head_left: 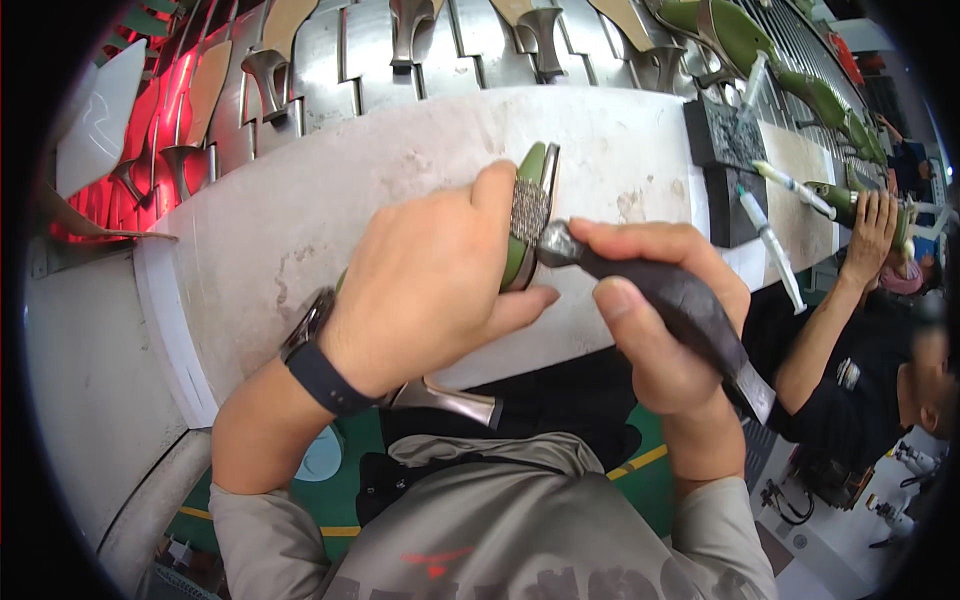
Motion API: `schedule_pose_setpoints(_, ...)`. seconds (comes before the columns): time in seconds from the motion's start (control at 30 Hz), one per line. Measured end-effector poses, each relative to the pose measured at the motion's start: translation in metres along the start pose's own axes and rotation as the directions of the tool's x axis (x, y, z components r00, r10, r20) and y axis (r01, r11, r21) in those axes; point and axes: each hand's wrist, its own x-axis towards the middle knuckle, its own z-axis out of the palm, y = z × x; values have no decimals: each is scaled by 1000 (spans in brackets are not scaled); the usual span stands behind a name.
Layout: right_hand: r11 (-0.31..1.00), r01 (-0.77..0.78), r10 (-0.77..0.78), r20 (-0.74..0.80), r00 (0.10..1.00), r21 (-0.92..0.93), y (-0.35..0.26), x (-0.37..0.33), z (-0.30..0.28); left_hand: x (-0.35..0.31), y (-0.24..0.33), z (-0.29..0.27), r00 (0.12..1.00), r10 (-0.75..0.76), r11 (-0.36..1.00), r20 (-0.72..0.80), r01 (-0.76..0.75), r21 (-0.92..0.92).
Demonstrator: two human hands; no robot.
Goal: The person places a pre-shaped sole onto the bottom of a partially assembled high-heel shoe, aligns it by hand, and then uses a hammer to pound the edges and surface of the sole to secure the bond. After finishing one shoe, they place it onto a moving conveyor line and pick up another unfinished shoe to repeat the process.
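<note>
My left hand (430, 270) is wrapped around a green high-heeled shoe (534, 165), its toe end pointing away from me. A band of small glittering stones (529, 208) crosses the shoe, and a silvery heel (450, 402) sticks out below my wrist. My fingers and palm hide much of the upper. In my right hand (670, 310) is a dark metal hammer (690, 305), gripped around its body. Its rounded face (560, 243) rests at or very close to the shoe's edge beside the stone band; contact is not certain.
A pale, stained worktop (400, 150) lies under my hands. Behind it, a metal slat conveyor (430, 95) carries several heeled shoe parts. Syringes (772, 245) stand by a dark block (722, 135) at the right. A co-worker (850, 350) reaches toward another green shoe.
</note>
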Motion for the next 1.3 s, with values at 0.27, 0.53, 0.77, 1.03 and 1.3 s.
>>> schedule_pose_setpoints(0.27, 1000, -22, 19, 141, 990, 16, 3, 30, -15, -3, 1, -2, 998, 59, 998, -34, -59, 16)
schedule_pose_setpoints(0.53, 988, 139, -143, 54, 988, 60, 19, 48, -8, -7, 1, -2, 999, 43, 996, -16, -42, 80)
schedule_pose_setpoints(0.77, 845, -260, 298, -6, 955, 467, 26, 70, -4, -6, 2, -15, 1000, 23, 998, -14, -22, 67)
schedule_pose_setpoints(1.03, 829, 411, -413, -80, 907, 380, -39, -13, -11, -40, 62, -67, 886, 338, 870, -318, -423, -253)
schedule_pose_setpoints(1.3, 781, 624, -578, 342, 741, -33, -103, -56, -25, -59, 79, -31, 835, 254, 910, -488, -378, -173)
